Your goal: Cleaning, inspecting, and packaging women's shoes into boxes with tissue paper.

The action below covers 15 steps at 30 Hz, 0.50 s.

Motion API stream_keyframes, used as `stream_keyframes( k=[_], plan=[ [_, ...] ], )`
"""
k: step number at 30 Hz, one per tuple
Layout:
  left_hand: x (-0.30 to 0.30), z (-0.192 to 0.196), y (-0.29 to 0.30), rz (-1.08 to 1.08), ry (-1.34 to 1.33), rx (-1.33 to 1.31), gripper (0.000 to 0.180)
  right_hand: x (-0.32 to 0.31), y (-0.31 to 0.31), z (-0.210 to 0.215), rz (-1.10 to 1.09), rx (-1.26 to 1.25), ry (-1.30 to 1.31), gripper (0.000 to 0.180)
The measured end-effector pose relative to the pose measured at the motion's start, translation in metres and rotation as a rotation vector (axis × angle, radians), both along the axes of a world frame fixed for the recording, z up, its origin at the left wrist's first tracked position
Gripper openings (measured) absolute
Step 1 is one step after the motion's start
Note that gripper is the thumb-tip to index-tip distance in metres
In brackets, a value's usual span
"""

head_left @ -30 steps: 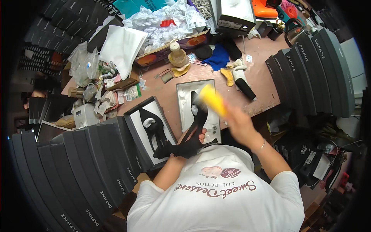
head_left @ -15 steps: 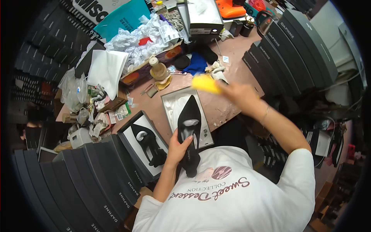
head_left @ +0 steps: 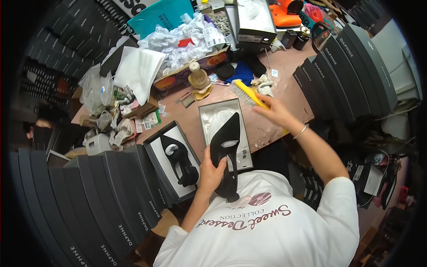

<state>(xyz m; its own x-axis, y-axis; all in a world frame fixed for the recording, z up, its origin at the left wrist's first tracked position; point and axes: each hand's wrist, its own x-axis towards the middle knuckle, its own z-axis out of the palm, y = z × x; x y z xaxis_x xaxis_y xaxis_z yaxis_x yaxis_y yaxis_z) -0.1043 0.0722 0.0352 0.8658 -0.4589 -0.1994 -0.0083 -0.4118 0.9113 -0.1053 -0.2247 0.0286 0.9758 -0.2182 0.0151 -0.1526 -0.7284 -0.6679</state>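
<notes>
Over the bench [head_left: 275, 129], left hand [head_left: 211, 171] is gripping black heeled shoe [head_left: 227, 151], right hand [head_left: 275, 111] is clutching yellow brush [head_left: 249, 92]; best brushing with shoe steadied.

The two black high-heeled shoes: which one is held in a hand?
The shoe over the open box with white paper, gripped by the left hand. The other shoe lies untouched in the box beside it.

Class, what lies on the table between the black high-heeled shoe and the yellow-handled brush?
In the head view, an open grey shoebox with white lining lies between shoe and brush.
</notes>
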Motion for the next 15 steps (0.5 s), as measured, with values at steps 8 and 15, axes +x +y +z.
stream_keyframes(
  k=[8, 15],
  plan=[
    [-0.018, -0.027, 0.046, 0.186, 0.117, -0.400, 0.063, -0.010, 0.066, -0.011, -0.360, 1.388, 0.041, 0.031],
    [-0.021, -0.012, 0.017, -0.132, 1.399, -1.154, 0.065, 0.003, 0.074, -0.040, -0.477, 1.626, -0.158, 0.033]
  ],
)
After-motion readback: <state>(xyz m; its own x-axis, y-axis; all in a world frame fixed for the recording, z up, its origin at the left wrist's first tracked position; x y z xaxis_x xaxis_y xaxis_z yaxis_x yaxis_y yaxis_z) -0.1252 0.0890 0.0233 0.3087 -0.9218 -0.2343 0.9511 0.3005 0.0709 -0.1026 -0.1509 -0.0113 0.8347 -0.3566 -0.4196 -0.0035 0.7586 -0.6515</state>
